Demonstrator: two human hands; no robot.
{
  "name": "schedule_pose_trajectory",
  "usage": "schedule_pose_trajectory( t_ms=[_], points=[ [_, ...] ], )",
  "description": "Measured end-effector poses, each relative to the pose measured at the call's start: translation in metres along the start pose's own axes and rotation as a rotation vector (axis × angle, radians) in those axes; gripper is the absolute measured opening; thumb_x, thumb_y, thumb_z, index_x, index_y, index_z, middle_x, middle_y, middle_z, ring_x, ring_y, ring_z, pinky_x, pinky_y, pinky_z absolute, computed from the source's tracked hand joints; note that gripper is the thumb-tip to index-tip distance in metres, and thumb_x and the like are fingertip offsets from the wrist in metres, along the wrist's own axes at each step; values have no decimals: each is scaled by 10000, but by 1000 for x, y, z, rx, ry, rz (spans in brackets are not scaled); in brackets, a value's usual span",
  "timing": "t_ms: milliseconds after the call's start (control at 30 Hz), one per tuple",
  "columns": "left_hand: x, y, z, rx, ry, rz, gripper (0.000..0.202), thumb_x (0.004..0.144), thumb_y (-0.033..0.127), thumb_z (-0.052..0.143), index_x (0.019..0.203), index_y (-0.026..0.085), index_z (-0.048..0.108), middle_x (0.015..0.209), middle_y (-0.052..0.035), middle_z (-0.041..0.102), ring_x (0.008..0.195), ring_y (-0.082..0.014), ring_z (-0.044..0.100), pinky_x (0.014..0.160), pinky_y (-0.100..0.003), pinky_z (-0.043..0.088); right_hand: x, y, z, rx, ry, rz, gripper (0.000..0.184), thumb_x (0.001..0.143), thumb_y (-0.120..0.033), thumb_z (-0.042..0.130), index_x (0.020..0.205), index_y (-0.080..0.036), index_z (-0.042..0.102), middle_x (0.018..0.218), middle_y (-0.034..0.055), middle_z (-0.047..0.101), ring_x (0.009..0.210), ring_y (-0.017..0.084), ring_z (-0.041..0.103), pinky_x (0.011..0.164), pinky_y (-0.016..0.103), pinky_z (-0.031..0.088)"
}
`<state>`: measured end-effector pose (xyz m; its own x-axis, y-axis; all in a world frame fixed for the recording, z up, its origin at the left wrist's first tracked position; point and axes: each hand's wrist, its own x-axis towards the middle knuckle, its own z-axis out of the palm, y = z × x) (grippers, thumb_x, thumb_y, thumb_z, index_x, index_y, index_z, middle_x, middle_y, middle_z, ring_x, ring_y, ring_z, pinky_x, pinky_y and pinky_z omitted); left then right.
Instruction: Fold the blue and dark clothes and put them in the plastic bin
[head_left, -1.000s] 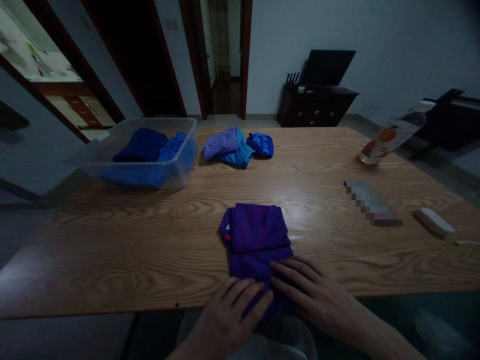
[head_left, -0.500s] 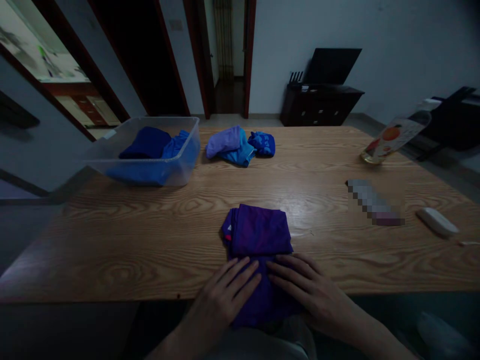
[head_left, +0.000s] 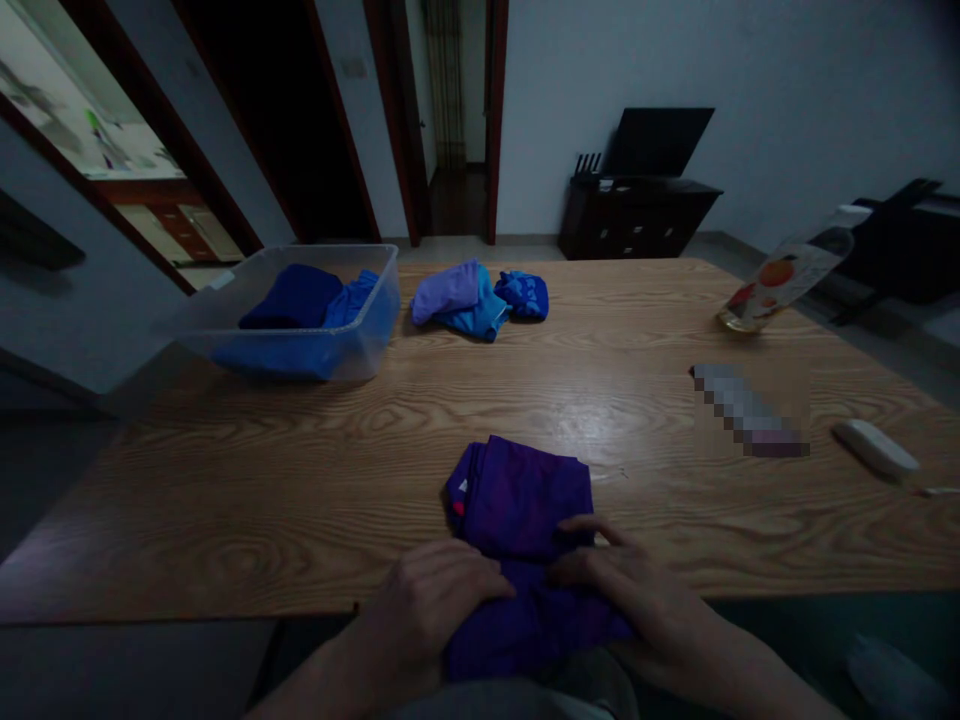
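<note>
A purple garment (head_left: 536,495), partly folded, lies at the table's front edge. Its folded part rests on the wood, while the loose lower part hangs over the edge toward my lap. A white tag and a red spot show on its left side. My left hand (head_left: 442,595) grips the left side of the cloth, its fingertips partly hidden. On the right, my right hand (head_left: 619,580) curls around the cloth below the fold, its thumb and fingers bent and one finger lying across the folded part.
A clear plastic bin (head_left: 360,350) with blue clothes stands at the back left. Beside it lie folded lilac (head_left: 446,290) and blue garments (head_left: 523,295). To the right are a bottle (head_left: 787,270), a blurred-out object (head_left: 750,410) and a white oblong item (head_left: 876,447) on the wooden table (head_left: 300,500).
Both hands have gone from lying flat with fingers stretched on the purple garment to curling around its sides. The garment has slid slightly toward me and its lower part is more bunched.
</note>
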<state>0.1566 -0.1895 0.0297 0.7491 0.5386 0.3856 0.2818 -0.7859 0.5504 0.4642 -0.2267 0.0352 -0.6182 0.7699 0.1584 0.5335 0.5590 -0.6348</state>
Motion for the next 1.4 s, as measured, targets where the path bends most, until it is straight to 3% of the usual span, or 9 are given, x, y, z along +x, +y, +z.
schedule_pose_trajectory(
  t_ms=[133,267,433,700,867,967,1100,1233,1400],
  points=[
    [31,-12,-7,-259,146,-485,343,922,224,704,1258,282,663,1174,-21,796,1052,-231,783,875,-335,632,14,19,-2,162,275,213,313,940,-162,542,1219,-257,647,1097,77,774,1001,249,755,779,334,609],
    [66,-38,2,-305,234,-660,432,973,360,721,1373,234,614,1354,-103,747,1263,-310,715,1090,-491,575,32,36,-3,257,456,352,216,1033,-341,587,1220,-248,640,1074,77,770,973,252,750,780,346,615],
    [81,-58,15,-201,204,-600,515,994,234,697,1475,265,514,1435,-99,705,1345,-285,681,1145,-488,548,40,45,-8,265,439,412,282,1063,-425,586,1286,-255,611,1151,98,785,1017,269,776,803,371,633],
    [86,-47,14,352,231,-533,458,1084,294,618,1522,234,496,1479,-145,658,1313,-331,686,1082,-526,580,42,64,-6,-235,432,494,422,1122,-483,454,1442,-219,530,756,22,723,618,262,713,555,349,509],
    [73,-26,17,488,59,-217,343,1100,172,508,1403,236,656,1521,-69,658,1429,-303,589,1228,-538,454,35,44,-4,-555,477,228,309,1105,-270,502,1376,-208,636,1139,148,753,1010,316,732,870,478,586],
    [65,-32,30,490,-86,-169,414,1136,291,474,1506,163,609,1581,-95,620,1518,-309,513,1288,-539,394,29,30,3,-547,268,42,354,1078,-249,565,1420,-217,649,1357,144,727,1257,334,674,1098,561,534],
    [64,-50,34,450,-135,-178,550,1160,398,420,1662,174,433,1743,-74,417,1645,-264,319,1350,-504,300,26,34,13,-570,126,81,670,1092,-412,577,1696,-202,378,1728,168,428,1581,377,412,1227,612,454],
    [74,-61,21,368,-206,-174,720,1127,618,404,1695,176,375,1769,-79,361,1662,-249,276,1383,-485,197,26,44,12,-599,102,149,777,1111,-479,528,1760,-222,186,1799,152,270,1660,360,265,1267,613,413],
    [81,-64,13,352,-321,-166,1196,902,956,424,1694,63,343,1765,-172,333,1652,-331,293,1374,-481,178,26,46,9,-607,51,156,1031,1024,-687,583,1763,-146,111,1806,191,205,1679,382,184,1331,624,292]
  ],
)
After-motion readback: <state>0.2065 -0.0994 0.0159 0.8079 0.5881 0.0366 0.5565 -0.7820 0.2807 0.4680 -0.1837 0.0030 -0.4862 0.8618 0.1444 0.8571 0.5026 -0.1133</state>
